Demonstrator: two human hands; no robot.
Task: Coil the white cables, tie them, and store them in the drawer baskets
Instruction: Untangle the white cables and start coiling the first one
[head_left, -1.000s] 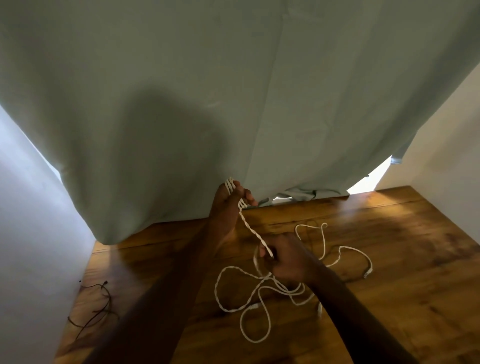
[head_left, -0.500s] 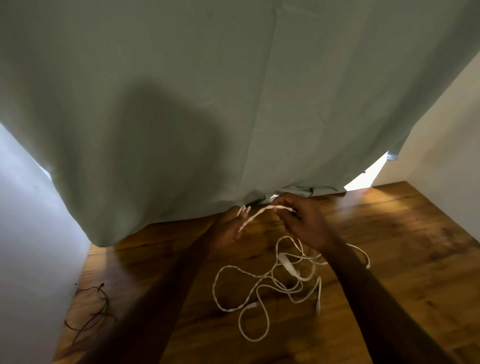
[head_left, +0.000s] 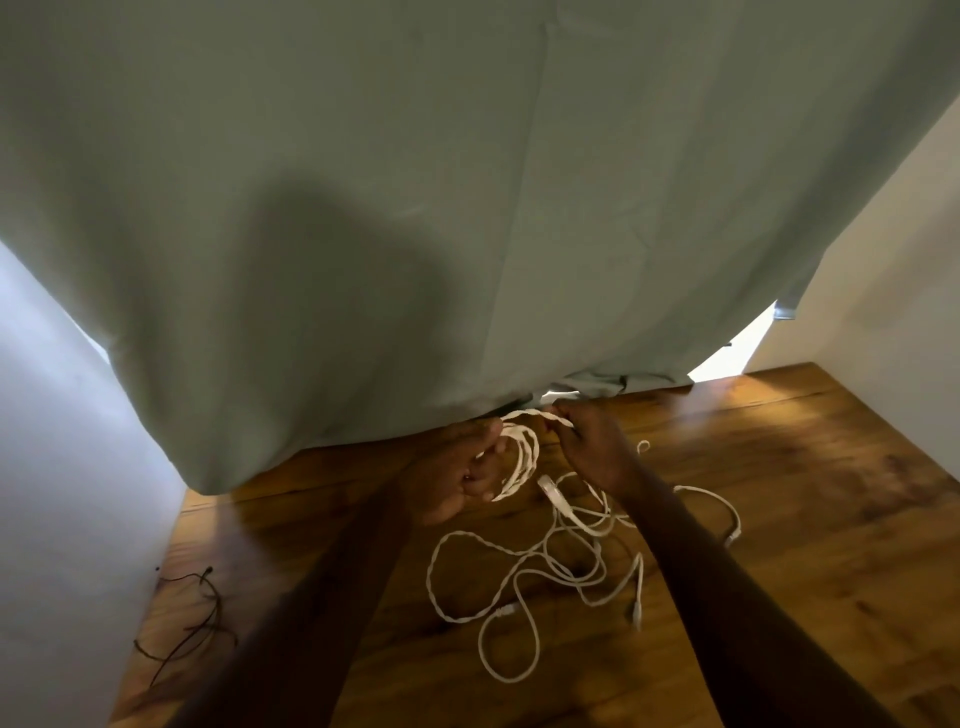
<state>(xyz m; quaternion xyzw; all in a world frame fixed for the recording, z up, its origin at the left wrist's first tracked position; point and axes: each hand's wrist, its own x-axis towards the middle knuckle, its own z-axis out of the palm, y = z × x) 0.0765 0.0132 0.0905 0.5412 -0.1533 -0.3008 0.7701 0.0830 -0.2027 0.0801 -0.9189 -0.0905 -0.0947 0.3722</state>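
Note:
White cables lie in a loose tangle on the wooden floor. My left hand holds a small coil of twisted white cable, its loops hanging beside the palm. My right hand pinches the same cable's strand just above the coil, close to the curtain's hem. A flat white plug hangs below the right hand. No drawer or basket is in view.
A grey-green curtain hangs across the back and reaches the floor. White walls close in on the left and right. A thin dark cable lies on the floor at the lower left.
My right hand rose from the pile to beside my left hand, carrying the strand up. The cable in my left hand now forms a visible coil of loops.

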